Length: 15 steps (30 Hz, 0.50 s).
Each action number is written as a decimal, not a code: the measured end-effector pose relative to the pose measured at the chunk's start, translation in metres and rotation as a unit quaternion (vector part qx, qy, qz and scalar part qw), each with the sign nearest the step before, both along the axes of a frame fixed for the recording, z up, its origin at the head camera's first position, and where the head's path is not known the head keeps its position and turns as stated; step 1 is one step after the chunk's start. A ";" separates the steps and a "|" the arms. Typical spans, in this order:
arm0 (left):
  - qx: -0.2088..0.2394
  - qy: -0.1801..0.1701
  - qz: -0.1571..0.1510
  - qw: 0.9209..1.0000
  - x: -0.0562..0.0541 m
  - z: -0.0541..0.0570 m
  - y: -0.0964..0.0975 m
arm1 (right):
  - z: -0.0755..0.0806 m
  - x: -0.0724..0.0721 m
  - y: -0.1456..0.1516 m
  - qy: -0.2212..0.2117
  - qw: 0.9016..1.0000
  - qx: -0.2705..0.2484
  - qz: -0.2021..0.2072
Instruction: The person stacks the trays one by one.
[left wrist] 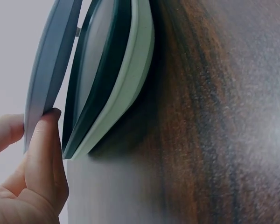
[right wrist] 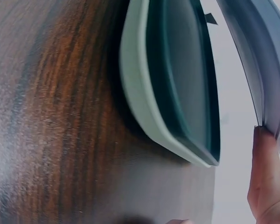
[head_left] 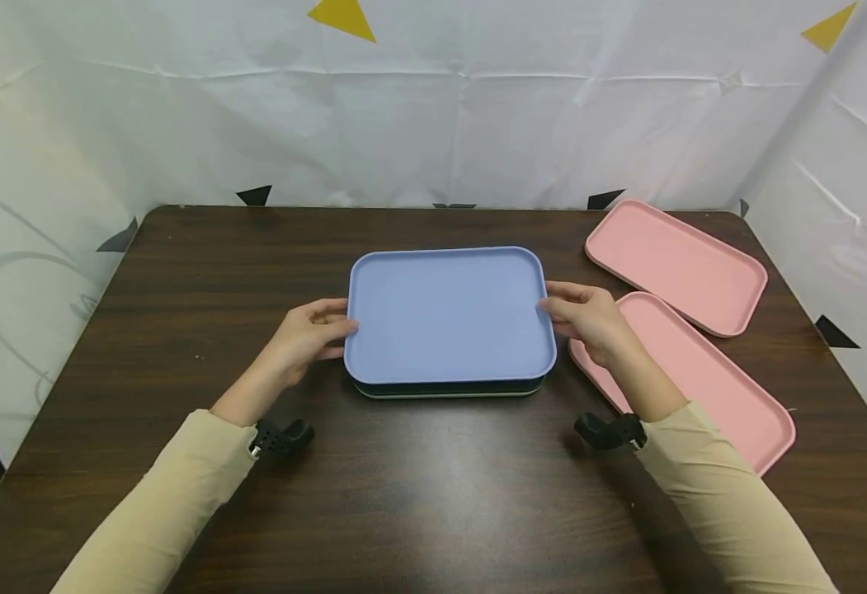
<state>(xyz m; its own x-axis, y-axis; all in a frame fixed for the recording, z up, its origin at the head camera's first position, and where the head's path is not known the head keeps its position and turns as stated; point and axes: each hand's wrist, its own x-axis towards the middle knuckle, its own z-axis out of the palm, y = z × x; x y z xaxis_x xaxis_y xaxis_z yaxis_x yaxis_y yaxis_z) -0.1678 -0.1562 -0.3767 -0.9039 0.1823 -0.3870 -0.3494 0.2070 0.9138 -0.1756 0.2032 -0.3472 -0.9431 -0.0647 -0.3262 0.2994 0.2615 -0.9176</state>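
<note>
Both hands hold a blue rectangular tray (head_left: 448, 313) by its short sides. My left hand (head_left: 313, 332) pinches its left edge, thumb on top and fingers beneath. On the opposite edge my right hand (head_left: 585, 320) grips the same way. Below it lie a dark green tray (left wrist: 105, 70) and, under that, a pale green tray (left wrist: 135, 70), stacked on the table. Both wrist views show a gap between the blue tray and the dark green one, so it is lifted just above the stack. From the head view the blue tray covers most of the two lower trays.
Two pink trays lie to the right: one pink tray (head_left: 674, 264) at the back, the other pink tray (head_left: 708, 379) nearer, partly under the right forearm. The dark wooden table (head_left: 448, 495) meets white sheeting (head_left: 403, 132) behind it and at the sides.
</note>
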 end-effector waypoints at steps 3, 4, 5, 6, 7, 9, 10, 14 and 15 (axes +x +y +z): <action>-0.006 -0.002 0.001 1.000 0.000 -0.002 0.001 | -0.003 0.000 -0.001 -0.007 1.000 0.011 0.000; -0.007 -0.002 0.000 1.000 0.001 -0.002 0.001 | -0.004 0.000 -0.001 -0.008 1.000 0.017 0.001; -0.010 -0.002 -0.001 1.000 0.001 -0.003 0.001 | -0.005 0.000 -0.001 -0.008 1.000 0.021 0.004; -0.011 -0.003 -0.001 1.000 0.001 -0.003 0.001 | -0.006 0.000 -0.001 -0.006 1.000 0.026 0.007; -0.012 -0.003 -0.002 1.000 0.001 -0.003 0.001 | -0.007 0.000 -0.002 -0.005 1.000 0.029 0.010; -0.015 -0.005 -0.003 1.000 0.001 -0.004 0.001 | -0.008 0.001 -0.002 -0.001 0.999 0.032 0.015; -0.016 -0.006 -0.004 1.000 0.001 -0.004 0.001 | -0.009 0.001 -0.002 0.001 0.999 0.033 0.017; -0.021 -0.008 -0.007 1.000 0.002 -0.005 0.001 | -0.010 0.001 -0.003 0.004 0.999 0.031 0.016; -0.021 -0.007 -0.008 1.000 0.002 -0.005 0.001 | -0.011 0.002 -0.003 0.004 0.999 0.033 0.015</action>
<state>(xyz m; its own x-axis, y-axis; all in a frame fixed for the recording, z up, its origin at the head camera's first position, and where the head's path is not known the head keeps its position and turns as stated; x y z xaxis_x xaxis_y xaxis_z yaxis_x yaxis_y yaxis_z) -0.1657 -0.1553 -0.3816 -0.8959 0.1792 -0.4065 -0.3579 0.2508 0.8994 -0.1741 0.2004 -0.3578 -0.9436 -0.0714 -0.3233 0.2834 0.3306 -0.9002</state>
